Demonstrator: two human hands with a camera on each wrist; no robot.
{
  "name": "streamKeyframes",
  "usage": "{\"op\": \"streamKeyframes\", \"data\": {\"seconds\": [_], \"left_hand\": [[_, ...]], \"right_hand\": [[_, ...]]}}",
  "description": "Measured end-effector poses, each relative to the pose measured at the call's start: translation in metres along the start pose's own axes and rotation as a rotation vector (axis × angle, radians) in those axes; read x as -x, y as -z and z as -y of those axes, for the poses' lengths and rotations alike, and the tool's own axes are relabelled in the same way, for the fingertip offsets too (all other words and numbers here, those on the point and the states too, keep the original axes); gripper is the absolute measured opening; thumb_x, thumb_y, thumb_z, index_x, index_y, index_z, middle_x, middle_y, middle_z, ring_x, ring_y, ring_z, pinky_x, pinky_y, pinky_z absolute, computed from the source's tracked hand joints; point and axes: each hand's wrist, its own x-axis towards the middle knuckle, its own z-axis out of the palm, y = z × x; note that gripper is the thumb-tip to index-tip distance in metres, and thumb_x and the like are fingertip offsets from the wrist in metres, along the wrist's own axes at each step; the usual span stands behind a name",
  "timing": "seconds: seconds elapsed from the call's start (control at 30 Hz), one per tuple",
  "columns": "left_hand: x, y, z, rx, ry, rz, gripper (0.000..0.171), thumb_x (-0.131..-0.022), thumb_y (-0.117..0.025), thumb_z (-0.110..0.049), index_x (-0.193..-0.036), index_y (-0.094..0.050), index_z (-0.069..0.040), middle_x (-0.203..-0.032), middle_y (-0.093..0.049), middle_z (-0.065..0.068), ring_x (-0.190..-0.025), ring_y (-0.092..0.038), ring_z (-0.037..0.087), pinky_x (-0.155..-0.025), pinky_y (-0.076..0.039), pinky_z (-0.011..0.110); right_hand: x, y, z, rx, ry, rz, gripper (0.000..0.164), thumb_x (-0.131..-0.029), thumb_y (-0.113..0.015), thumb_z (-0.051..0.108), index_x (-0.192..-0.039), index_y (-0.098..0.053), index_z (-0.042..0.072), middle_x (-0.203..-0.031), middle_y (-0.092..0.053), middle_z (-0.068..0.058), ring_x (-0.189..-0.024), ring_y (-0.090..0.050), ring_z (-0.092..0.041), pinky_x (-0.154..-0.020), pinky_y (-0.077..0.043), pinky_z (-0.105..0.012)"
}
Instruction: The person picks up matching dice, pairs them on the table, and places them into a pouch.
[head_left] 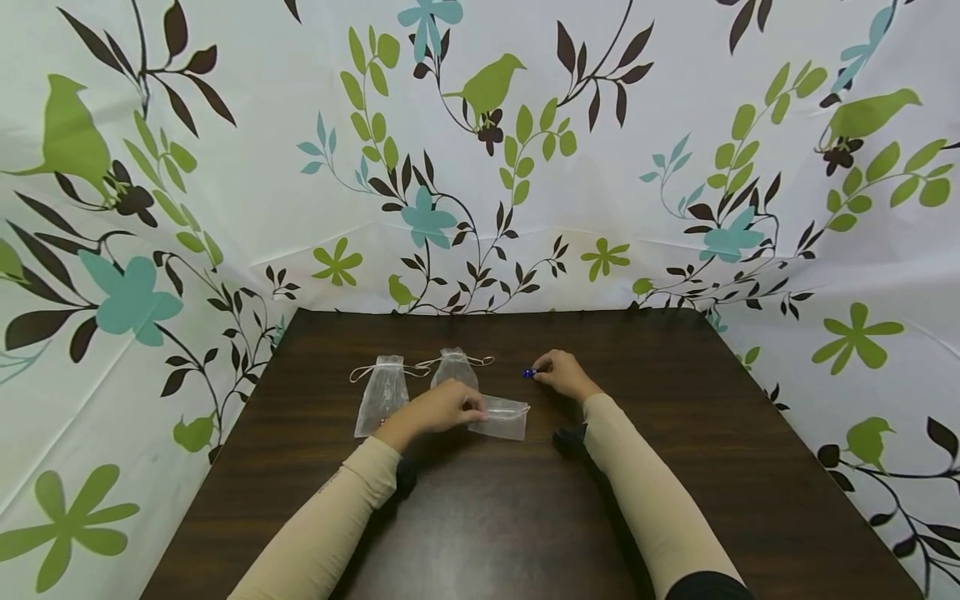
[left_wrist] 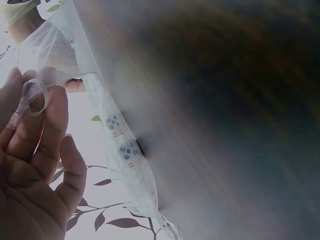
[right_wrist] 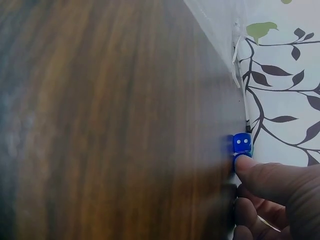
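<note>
My left hand (head_left: 437,408) pinches the top of a sheer white drawstring pouch (head_left: 506,425), and a ribbon loop (left_wrist: 46,102) shows at its fingers. Farther right, my right hand (head_left: 567,377) has its thumb and fingers on blue dice (head_left: 529,373). In the right wrist view, one blue die (right_wrist: 242,142) shows two white pips, with a second (right_wrist: 240,159) partly hidden by the thumb. Two more sheer pouches lie beyond the left hand, one at left (head_left: 384,392) and one in the middle (head_left: 452,367). White dice with blue pips (left_wrist: 129,150) show through a pouch in the left wrist view.
Everything lies on a dark brown wooden table (head_left: 480,517). A white patterned cloth (head_left: 480,167) with birds and leaves hangs behind and along both sides. The pouches' white cords (head_left: 360,373) spread out on the tabletop.
</note>
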Motion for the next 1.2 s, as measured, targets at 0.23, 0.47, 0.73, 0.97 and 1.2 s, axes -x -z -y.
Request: {"op": "streamKeyframes", "data": {"seconds": [0.23, 0.47, 0.73, 0.97, 1.2], "left_hand": [[-0.001, -0.002, 0.0, 0.015, -0.009, -0.005, 0.01, -0.097, -0.071, -0.021, -0.092, -0.077, -0.015, -0.079, -0.067, -0.013, -0.069, -0.052, -0.001, -0.066, -0.047, 0.022], [-0.001, -0.002, 0.0, 0.01, -0.017, -0.001, 0.012, -0.098, -0.07, -0.022, -0.091, -0.077, -0.015, -0.081, -0.068, -0.012, -0.071, -0.054, -0.001, -0.068, -0.047, 0.021], [-0.001, -0.002, -0.001, 0.01, -0.012, 0.0, 0.012, -0.098, -0.07, -0.022, -0.09, -0.076, -0.015, -0.079, -0.067, -0.012, -0.07, -0.053, -0.001, -0.068, -0.047, 0.022], [0.001, 0.0, 0.0, 0.017, -0.002, -0.001, 0.012, -0.098, -0.069, -0.022, -0.091, -0.077, -0.016, -0.08, -0.067, -0.013, -0.071, -0.054, -0.001, -0.068, -0.047, 0.022], [0.001, -0.001, 0.002, 0.032, -0.016, -0.01, 0.011, -0.098, -0.069, -0.022, -0.092, -0.077, -0.016, -0.081, -0.067, -0.013, -0.071, -0.054, -0.001, -0.068, -0.047, 0.022]], "right_hand": [[-0.001, 0.0, -0.001, 0.052, 0.057, 0.001, 0.013, -0.091, -0.076, 0.005, -0.102, -0.076, -0.001, -0.105, -0.066, -0.014, -0.098, -0.061, -0.028, -0.086, -0.051, -0.045], [-0.002, 0.0, 0.0, 0.029, 0.022, 0.013, 0.014, -0.091, -0.076, 0.007, -0.103, -0.076, 0.0, -0.105, -0.065, -0.012, -0.097, -0.06, -0.027, -0.086, -0.05, -0.044], [-0.001, 0.0, 0.003, 0.035, 0.03, 0.019, 0.015, -0.091, -0.076, 0.006, -0.104, -0.075, -0.001, -0.106, -0.065, -0.014, -0.097, -0.061, -0.028, -0.086, -0.051, -0.044], [-0.003, -0.001, 0.007, 0.016, 0.022, 0.027, 0.021, -0.091, -0.077, 0.011, -0.109, -0.075, 0.0, -0.111, -0.067, -0.015, -0.101, -0.061, -0.028, -0.09, -0.05, -0.046], [-0.004, -0.005, 0.011, -0.004, 0.014, 0.027, 0.021, -0.093, -0.076, 0.013, -0.11, -0.075, 0.001, -0.114, -0.066, -0.014, -0.105, -0.06, -0.029, -0.092, -0.05, -0.047]]}}
